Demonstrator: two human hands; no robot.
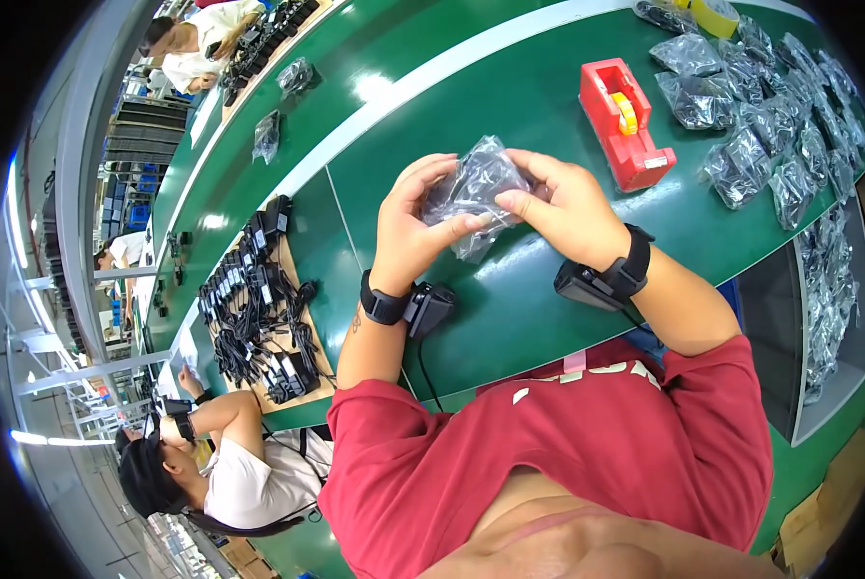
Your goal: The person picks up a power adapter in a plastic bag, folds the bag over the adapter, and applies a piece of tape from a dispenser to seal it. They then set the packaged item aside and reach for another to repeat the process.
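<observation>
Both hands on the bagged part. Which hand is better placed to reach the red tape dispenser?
Right, probably. The right hand sits beside the red tape dispenser, with only bare green table between them. The left hand is on the far side of the clear bag and would have to cross over it.

Bright overhead light, glare on green table, fisheye-bent, dark edges.

Tape dispenser stands on table, left of bagged packs.
</observation>
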